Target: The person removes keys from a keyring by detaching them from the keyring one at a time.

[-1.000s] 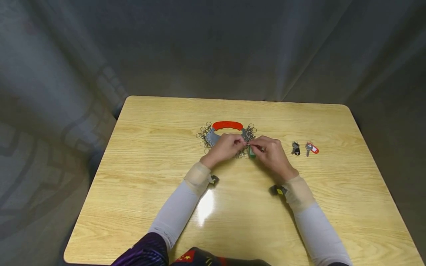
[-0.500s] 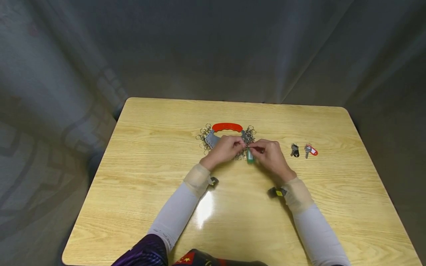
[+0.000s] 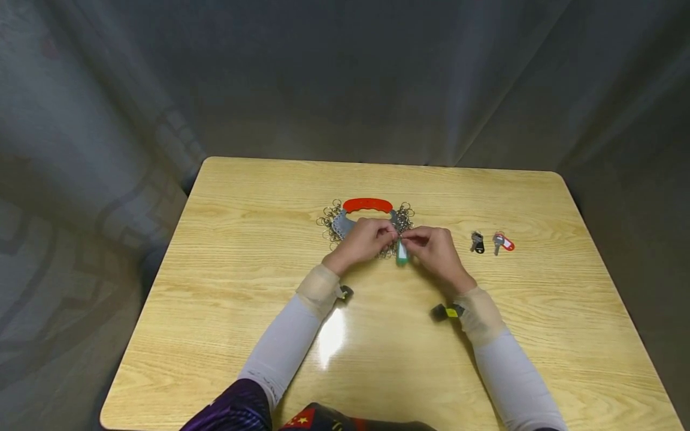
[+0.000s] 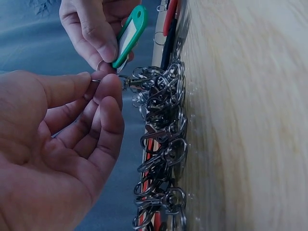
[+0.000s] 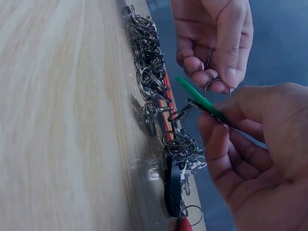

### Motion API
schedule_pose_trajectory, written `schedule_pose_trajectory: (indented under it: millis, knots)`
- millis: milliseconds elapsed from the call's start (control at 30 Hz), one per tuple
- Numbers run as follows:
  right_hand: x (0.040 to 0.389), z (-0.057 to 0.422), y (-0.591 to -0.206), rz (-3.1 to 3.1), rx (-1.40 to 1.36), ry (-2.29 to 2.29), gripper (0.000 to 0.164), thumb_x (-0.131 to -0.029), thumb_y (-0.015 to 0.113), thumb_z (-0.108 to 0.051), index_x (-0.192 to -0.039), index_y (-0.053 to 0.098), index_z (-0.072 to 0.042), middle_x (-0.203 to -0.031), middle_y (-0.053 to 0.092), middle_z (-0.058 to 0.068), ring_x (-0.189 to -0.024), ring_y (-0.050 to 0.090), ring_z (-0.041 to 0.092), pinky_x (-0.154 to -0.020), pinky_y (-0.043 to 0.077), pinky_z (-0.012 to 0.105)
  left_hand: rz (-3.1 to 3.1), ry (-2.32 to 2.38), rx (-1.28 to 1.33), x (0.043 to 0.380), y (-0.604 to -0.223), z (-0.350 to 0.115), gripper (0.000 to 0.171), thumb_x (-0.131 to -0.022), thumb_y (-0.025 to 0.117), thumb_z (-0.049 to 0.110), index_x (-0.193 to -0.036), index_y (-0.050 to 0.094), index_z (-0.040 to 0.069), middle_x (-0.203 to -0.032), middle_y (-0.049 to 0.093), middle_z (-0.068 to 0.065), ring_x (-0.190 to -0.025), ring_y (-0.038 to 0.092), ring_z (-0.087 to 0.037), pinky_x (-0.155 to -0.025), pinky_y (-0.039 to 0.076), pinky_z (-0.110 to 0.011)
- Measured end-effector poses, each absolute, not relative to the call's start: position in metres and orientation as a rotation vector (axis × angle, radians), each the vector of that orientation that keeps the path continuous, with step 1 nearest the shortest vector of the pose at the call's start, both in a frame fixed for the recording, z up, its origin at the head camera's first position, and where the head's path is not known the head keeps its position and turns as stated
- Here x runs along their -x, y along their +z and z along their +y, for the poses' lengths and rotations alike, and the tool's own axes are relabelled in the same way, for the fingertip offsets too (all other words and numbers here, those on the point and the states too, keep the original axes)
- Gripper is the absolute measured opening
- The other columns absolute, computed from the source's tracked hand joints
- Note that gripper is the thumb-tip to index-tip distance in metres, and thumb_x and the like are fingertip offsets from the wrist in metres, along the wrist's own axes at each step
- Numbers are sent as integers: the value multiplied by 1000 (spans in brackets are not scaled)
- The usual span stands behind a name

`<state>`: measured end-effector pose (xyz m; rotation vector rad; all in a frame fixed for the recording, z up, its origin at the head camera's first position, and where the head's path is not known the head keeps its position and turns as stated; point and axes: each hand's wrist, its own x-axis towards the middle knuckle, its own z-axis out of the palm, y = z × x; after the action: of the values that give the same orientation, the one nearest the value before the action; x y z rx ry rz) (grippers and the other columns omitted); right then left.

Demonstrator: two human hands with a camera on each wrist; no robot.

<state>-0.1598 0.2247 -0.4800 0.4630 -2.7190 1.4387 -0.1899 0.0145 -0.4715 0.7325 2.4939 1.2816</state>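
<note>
My left hand [image 3: 363,239] pinches a thin metal split ring [image 5: 219,81] between thumb and forefinger. Facing it, my right hand [image 3: 433,251] pinches a green key tag [image 5: 196,94] with a white label near the end by the ring. In the head view the green tag hangs toward the person, just below the fingertips. Under and behind both hands lies a grey curved key holder [image 3: 341,225] with a red handle [image 3: 368,205]. Metal snap clips with rings [image 4: 166,149] crowd along its edge. The left hand covers part of the holder.
To the right on the wooden table [image 3: 242,251] lie a key with a black tag [image 3: 480,246] and a key with a red tag [image 3: 507,242]. A grey curtain [image 3: 345,90] hangs behind the table.
The green tag has shifted slightly left, and more of it and its white label now shows below the fingers. My right hand has edged closer to the left, which has stayed nearly still.
</note>
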Motion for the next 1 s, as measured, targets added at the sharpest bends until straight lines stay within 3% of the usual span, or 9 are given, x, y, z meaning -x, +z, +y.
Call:
schedule_pose_trajectory:
  millis: [333, 500, 667, 1000]
  knots:
    - [160, 227, -478, -2675, -507, 1290, 15, -89, 77, 9, -103, 80, 3, -100, 79, 21, -81, 75, 31, -70, 55, 11, 2502, 1277, -757, 190, -473, 14, 17, -107, 65, 19, -106, 76, 6, -82, 69, 1, -70, 59, -11, -66, 52, -20]
    - [160, 230, -476, -2600, -640, 1072, 14, -89, 77, 9, -100, 81, 2, -95, 79, 15, -76, 74, 25, -67, 60, 23, 2484, 1289, -762, 190, -474, 14, 18, -107, 64, 19, -108, 77, 6, -82, 68, 1, -65, 54, -9, -62, 48, -19]
    - [158, 230, -474, -2556, -740, 1004, 16, -90, 76, 9, -103, 81, 1, -98, 79, 12, -85, 76, 25, -75, 64, 39, 2470, 1292, -747, 191, -475, 14, 20, -108, 62, 20, -110, 77, 6, -79, 66, 1, -60, 48, -7, -56, 42, -18]
    - [158, 230, -478, -2484, -868, 923, 20, -89, 77, 11, -106, 81, 1, -100, 78, 13, -87, 76, 27, -76, 65, 41, 2480, 1287, -746, 191, -477, 14, 20, -109, 61, 20, -107, 76, 6, -80, 68, 1, -63, 52, -8, -59, 46, -19]
